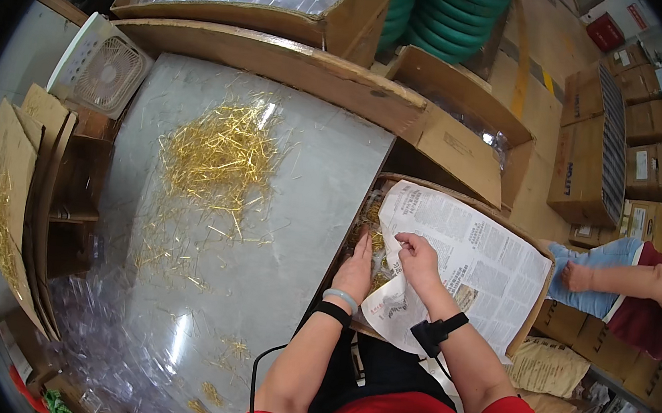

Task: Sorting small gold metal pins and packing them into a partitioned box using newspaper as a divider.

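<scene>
Right grip (415, 261) looks pinched on the left edge of the newspaper (486, 263) lying over the box (528, 328) beside the bench (313, 180), left grip (354, 273) flat, unclenched by the gold pieces (380, 266) (probably keeping them clear of the paper)

Left grip (354, 273) extended, right grip (419, 262) curled, apparently pinching

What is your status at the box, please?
Left fingers extended beside gold pieces; right fingers at edge of newspaper, grip unclear; newspaper covering most of the box.
</scene>
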Available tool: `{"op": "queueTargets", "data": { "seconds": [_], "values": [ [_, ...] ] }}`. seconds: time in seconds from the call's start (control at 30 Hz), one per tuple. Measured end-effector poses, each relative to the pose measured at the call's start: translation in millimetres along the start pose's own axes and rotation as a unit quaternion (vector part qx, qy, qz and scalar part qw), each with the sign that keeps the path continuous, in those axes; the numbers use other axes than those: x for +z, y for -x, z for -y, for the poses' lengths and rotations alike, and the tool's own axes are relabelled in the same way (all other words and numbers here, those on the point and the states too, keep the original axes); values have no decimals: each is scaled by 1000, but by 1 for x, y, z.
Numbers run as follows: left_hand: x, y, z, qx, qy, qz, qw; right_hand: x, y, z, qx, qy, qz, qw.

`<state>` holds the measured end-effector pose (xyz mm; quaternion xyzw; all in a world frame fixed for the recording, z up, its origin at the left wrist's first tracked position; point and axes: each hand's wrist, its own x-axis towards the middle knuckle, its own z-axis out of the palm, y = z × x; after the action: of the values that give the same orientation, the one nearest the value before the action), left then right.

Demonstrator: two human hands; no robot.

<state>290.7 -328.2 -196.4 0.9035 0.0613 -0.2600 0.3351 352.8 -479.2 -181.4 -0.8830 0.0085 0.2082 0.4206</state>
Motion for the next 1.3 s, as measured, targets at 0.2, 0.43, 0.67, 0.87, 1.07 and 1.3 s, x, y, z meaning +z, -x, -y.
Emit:
{"op": "queueTargets", "data": {
  "seconds": [0.2,0.43,0.67,0.87,1.07,1.3],
  "values": [
    [3,3,0,26,20,-43,999,0,7,-6,-9,15,-25,1000],
    [12,-5,3,16,40,-61,997,11,3,-4,-33,16,-33,999],
    [16,-5,3,5,13,-59,998,2,-4,-6,-16,21,-40,999],
    [9,-7,-3,9,39,-72,997,2,-4,-13,-9,57,-10,998],
    [9,-11,0,-26,58,-32,997,11,-9,20,-19,134,-7,991],
    [22,-11,9,33,53,-94,994,16,-25,19,-49,160,14,986]
  ]
}}
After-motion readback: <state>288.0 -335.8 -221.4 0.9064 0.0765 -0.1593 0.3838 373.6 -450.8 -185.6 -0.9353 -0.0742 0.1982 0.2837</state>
